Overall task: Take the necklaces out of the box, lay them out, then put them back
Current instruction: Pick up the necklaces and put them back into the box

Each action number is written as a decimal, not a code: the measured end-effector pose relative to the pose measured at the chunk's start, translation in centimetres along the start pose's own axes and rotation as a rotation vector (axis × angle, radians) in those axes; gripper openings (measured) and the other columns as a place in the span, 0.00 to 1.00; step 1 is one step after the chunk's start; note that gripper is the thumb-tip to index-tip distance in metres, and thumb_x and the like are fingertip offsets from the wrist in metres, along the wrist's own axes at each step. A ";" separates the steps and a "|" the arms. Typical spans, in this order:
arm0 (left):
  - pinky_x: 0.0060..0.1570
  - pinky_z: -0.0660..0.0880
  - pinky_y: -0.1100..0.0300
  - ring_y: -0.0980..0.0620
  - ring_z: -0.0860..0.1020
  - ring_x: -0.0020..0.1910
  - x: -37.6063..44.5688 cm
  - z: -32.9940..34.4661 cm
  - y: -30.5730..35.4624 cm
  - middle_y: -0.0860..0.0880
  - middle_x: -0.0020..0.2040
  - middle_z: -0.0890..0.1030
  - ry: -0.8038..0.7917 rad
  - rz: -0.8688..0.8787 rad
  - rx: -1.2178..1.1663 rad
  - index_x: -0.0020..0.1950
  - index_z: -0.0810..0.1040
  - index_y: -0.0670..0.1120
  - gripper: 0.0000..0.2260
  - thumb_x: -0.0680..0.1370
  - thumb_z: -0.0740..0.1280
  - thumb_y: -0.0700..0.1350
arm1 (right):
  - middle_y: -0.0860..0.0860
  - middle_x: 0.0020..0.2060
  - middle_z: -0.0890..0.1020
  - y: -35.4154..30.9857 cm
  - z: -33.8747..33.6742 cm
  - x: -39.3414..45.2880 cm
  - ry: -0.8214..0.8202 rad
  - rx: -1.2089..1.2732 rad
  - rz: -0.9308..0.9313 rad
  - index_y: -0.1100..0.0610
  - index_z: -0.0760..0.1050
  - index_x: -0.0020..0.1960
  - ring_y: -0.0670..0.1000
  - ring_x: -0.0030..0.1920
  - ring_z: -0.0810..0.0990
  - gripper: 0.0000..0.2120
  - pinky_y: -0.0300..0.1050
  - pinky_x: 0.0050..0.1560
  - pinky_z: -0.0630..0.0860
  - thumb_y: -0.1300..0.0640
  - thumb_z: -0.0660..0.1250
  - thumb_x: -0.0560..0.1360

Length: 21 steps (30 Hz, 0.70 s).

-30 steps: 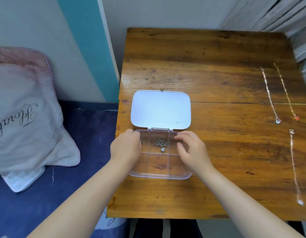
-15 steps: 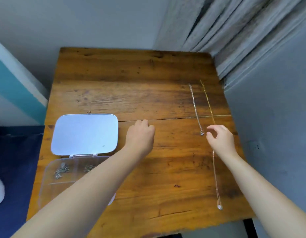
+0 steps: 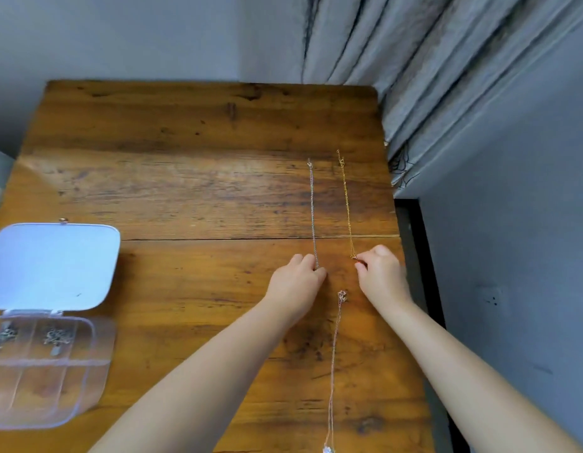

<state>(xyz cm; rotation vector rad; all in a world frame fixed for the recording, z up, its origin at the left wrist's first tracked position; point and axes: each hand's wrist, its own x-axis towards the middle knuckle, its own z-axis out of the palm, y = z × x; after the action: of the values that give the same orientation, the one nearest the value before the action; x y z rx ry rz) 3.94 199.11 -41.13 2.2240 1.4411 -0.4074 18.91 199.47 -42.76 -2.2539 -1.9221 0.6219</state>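
Observation:
Three necklaces lie stretched out on the right side of the wooden table (image 3: 185,191). My left hand (image 3: 298,284) pinches the near end of the silver necklace (image 3: 312,210). My right hand (image 3: 381,276) pinches the near end of the gold necklace (image 3: 346,204). A third, pale pink necklace (image 3: 334,364) runs between my forearms towards the table's front edge. The clear plastic box (image 3: 84,371) stands open at the left, its white lid (image 3: 51,266) folded back, with two bunched silver necklaces (image 3: 54,336) in its far compartments.
Grey curtains (image 3: 430,76) hang at the table's far right corner, and a grey wall (image 3: 512,289) runs close along its right edge. A dark gap lies between table and wall.
The view swung right, away from the box. Both hands left the box, crossed the table and closed on the near ends of the silver and gold necklaces.

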 end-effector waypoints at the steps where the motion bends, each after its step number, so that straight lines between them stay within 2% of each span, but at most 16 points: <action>1: 0.49 0.75 0.53 0.43 0.68 0.61 0.1 -0.1 0.2 0.42 0.62 0.70 -0.001 0.004 0.027 0.68 0.67 0.43 0.18 0.78 0.60 0.36 | 0.59 0.53 0.79 0.1 0.0 0.0 -0.003 -0.022 -0.026 0.64 0.77 0.56 0.57 0.52 0.77 0.11 0.48 0.53 0.76 0.61 0.60 0.77; 3: 0.49 0.75 0.53 0.42 0.69 0.61 0.2 -0.2 0.5 0.42 0.61 0.71 -0.004 0.011 0.061 0.67 0.68 0.42 0.17 0.77 0.61 0.36 | 0.59 0.51 0.78 0.3 0.1 0.1 -0.017 -0.055 -0.061 0.64 0.77 0.52 0.55 0.48 0.77 0.10 0.46 0.47 0.76 0.62 0.59 0.77; 5: 0.50 0.75 0.53 0.42 0.69 0.61 0.1 -0.1 0.7 0.41 0.62 0.71 0.002 -0.007 0.069 0.66 0.67 0.40 0.17 0.77 0.61 0.35 | 0.59 0.49 0.77 0.5 0.1 0.1 -0.039 -0.091 -0.083 0.65 0.75 0.47 0.52 0.41 0.72 0.08 0.43 0.39 0.71 0.63 0.59 0.76; 8: 0.51 0.76 0.52 0.41 0.70 0.61 0.1 0.1 0.7 0.40 0.62 0.71 0.000 -0.050 0.078 0.65 0.67 0.38 0.16 0.77 0.60 0.33 | 0.60 0.48 0.76 0.6 -0.2 0.6 -0.087 -0.186 -0.124 0.64 0.73 0.45 0.51 0.38 0.67 0.05 0.42 0.37 0.65 0.65 0.58 0.75; 11: 0.51 0.75 0.52 0.41 0.69 0.60 -0.4 0.2 0.2 0.40 0.62 0.70 0.015 -0.080 0.061 0.64 0.67 0.38 0.15 0.77 0.59 0.32 | 0.61 0.47 0.77 0.9 -0.7 1.4 -0.105 -0.204 -0.109 0.65 0.73 0.46 0.54 0.38 0.70 0.06 0.44 0.37 0.67 0.66 0.58 0.75; 13: 0.50 0.74 0.53 0.42 0.69 0.59 -1.3 -0.1 -0.3 0.40 0.61 0.70 0.063 -0.115 0.007 0.62 0.67 0.39 0.14 0.77 0.58 0.32 | 0.60 0.47 0.79 1.1 -1.4 1.9 -0.102 -0.152 -0.030 0.65 0.75 0.46 0.57 0.41 0.75 0.07 0.45 0.38 0.71 0.65 0.58 0.74; 15: 0.49 0.74 0.52 0.42 0.69 0.58 -2.2 -0.4 -1.1 0.41 0.59 0.71 0.155 -0.198 -0.122 0.59 0.69 0.40 0.11 0.77 0.58 0.33 | 0.60 0.47 0.81 1.0 -2.2 2.1 -0.118 -0.008 0.048 0.64 0.77 0.46 0.59 0.42 0.79 0.09 0.46 0.42 0.75 0.64 0.59 0.74; 17: 0.48 0.71 0.51 0.42 0.70 0.56 -3.1 -1.0 -2.2 0.42 0.56 0.72 0.316 -0.275 -0.322 0.56 0.70 0.40 0.07 0.80 0.57 0.39 | 0.59 0.48 0.81 0.0 -3.2 1.9 -0.114 0.201 0.051 0.64 0.79 0.47 0.58 0.40 0.80 0.09 0.44 0.42 0.75 0.64 0.60 0.74; 19: 0.45 0.67 0.56 0.43 0.71 0.53 -4.4 -1.9 -3.4 0.43 0.49 0.72 0.479 -0.297 -0.519 0.53 0.72 0.38 0.09 0.81 0.55 0.42 | 0.58 0.48 0.79 -1.8 -4.6 1.3 -0.067 0.361 -0.026 0.63 0.78 0.49 0.54 0.40 0.79 0.08 0.44 0.46 0.74 0.64 0.60 0.75; 21: 0.40 0.62 0.62 0.45 0.72 0.48 -6.3 -2.9 -4.6 0.46 0.44 0.71 0.645 -0.275 -0.713 0.51 0.74 0.37 0.11 0.80 0.56 0.43 | 0.54 0.49 0.77 -4.2 -6.0 0.4 -0.013 0.502 -0.110 0.61 0.77 0.50 0.51 0.48 0.75 0.08 0.43 0.50 0.70 0.65 0.60 0.76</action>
<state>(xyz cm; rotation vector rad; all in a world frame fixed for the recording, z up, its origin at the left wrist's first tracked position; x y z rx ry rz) -2.85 197.32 -36.63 1.6166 1.8283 0.7149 17.37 201.69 -35.95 -1.8233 -1.6446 0.9752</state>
